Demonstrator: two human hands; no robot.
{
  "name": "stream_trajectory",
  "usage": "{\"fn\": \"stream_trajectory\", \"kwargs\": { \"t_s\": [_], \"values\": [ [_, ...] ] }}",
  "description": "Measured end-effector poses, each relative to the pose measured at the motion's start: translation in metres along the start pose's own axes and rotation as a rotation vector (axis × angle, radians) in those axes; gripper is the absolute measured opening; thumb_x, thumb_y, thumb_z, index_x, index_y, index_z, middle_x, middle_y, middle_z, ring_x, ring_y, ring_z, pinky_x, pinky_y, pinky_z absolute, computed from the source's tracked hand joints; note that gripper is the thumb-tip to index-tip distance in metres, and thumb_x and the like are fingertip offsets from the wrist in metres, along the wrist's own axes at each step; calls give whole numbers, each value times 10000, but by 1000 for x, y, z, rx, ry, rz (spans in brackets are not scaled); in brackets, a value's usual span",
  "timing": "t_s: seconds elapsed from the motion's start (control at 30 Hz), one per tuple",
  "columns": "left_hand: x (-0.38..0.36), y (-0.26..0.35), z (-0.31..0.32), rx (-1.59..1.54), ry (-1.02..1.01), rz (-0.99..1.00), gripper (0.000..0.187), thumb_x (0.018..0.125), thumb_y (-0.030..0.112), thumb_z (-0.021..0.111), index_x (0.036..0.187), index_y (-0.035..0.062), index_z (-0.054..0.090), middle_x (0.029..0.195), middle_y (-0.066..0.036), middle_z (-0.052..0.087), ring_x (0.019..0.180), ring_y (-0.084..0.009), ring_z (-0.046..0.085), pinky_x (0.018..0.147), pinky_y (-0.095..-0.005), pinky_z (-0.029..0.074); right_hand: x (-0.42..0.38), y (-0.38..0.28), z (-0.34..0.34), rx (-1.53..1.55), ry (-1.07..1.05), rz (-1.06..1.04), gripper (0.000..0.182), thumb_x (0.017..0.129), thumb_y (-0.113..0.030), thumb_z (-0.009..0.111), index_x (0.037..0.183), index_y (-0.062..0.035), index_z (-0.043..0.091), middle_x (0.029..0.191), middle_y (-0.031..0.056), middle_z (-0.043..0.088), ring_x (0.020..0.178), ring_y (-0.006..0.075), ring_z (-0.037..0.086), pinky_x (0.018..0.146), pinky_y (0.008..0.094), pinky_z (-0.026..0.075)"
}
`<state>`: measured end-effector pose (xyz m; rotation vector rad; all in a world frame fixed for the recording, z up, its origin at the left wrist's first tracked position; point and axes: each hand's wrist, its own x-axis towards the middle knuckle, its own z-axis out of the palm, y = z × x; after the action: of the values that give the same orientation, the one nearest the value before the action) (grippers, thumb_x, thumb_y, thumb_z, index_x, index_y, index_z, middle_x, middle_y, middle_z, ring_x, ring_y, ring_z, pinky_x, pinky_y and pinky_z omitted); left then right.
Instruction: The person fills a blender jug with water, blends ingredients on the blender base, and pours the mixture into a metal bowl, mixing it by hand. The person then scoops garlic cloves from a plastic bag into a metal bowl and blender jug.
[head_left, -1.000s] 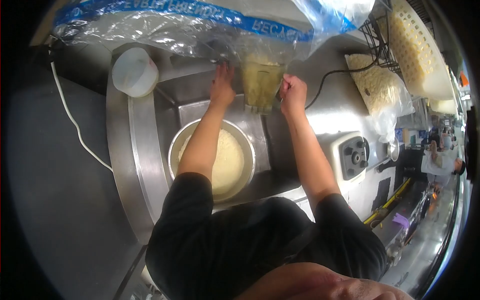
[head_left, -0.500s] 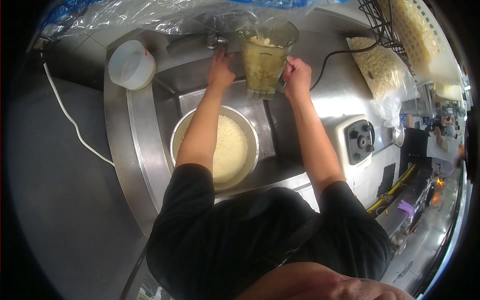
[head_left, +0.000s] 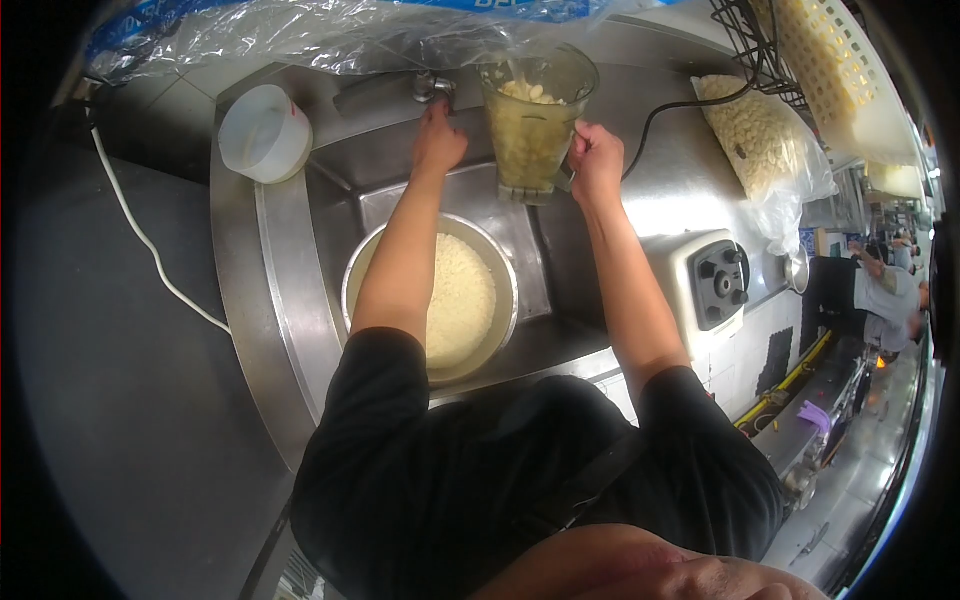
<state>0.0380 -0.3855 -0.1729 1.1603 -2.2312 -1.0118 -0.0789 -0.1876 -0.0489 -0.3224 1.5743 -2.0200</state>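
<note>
My right hand [head_left: 597, 160] is wrapped around the handle of a clear blender jug [head_left: 530, 150], holding it upright over the back of the sink. Pale, peeled pieces, perhaps garlic cloves, fill much of the jug in cloudy liquid, and what looks like water runs in at its mouth. At the sink's back wall, my left hand [head_left: 440, 145] has its fingers drawn together at the metal tap [head_left: 431, 87]; the fingertips are partly hidden. Below my left forearm, a round metal bowl [head_left: 508, 300] of white, rice-like grains [head_left: 465, 300] sits in the steel sink [head_left: 575, 270].
A white plastic tub [head_left: 265, 135] stands left of the sink. To the right are the blender base [head_left: 715, 280], a black cord [head_left: 655, 120], a bag of pale cloves [head_left: 760, 140] and a perforated basket [head_left: 850, 80]. Plastic wrapping [head_left: 330, 35] hangs overhead. Another person [head_left: 885, 290] stands far right.
My left hand's spread fingers have drawn together at the tap. The jug has shifted very slightly toward me, its liquid looking a little higher. The person at far right has come further into view.
</note>
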Motion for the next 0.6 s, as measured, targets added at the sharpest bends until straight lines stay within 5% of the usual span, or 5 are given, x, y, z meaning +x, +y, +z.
{"fn": "stream_trajectory", "kwargs": {
  "t_s": [0.27,0.6],
  "values": [
    [1,6,-1,116,-61,-60,653,831,245,594,1429,104,375,1485,-184,338,1359,-326,353,1079,-417,360,-5,-2,-1,-14,31,6,330,794,-126,582,515,-99,408,509,-20,362,442,95,304,424,280,189],
    [10,-3,7,113,-71,-66,663,848,291,616,1433,94,376,1482,-190,340,1365,-328,341,1093,-412,345,-8,-6,-5,-25,-56,-21,325,847,-131,538,549,-95,413,511,-7,368,446,110,303,448,278,226]
  ]
}}
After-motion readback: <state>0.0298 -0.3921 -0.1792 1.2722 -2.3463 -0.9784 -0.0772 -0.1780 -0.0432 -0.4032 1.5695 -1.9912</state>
